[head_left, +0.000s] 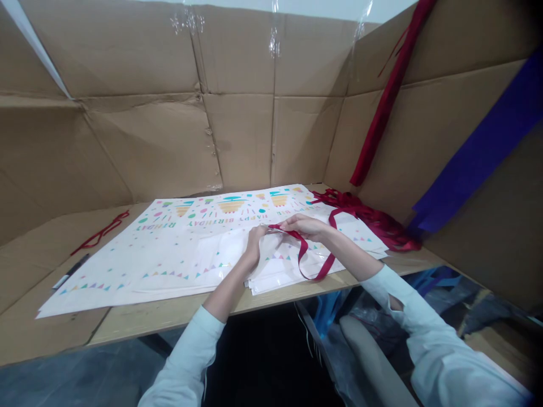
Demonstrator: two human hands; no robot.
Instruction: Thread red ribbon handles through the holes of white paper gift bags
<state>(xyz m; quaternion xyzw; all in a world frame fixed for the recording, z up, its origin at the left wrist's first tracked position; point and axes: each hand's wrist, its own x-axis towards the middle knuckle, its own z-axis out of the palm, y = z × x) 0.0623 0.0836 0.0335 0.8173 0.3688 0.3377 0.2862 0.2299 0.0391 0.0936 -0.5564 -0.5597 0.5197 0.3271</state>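
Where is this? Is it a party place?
Probably a packing or craft workbench, not a party room. Cardboard walls fence in a table, birthday-print bags lie stacked, and both hands work a red ribbon.

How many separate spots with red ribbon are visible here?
4: a red satin ribbon held by both hands over the white printed sheets; a heap at the table's right; one strip hanging on the right cardboard wall; a thin red cord far left. The heap may hide more.
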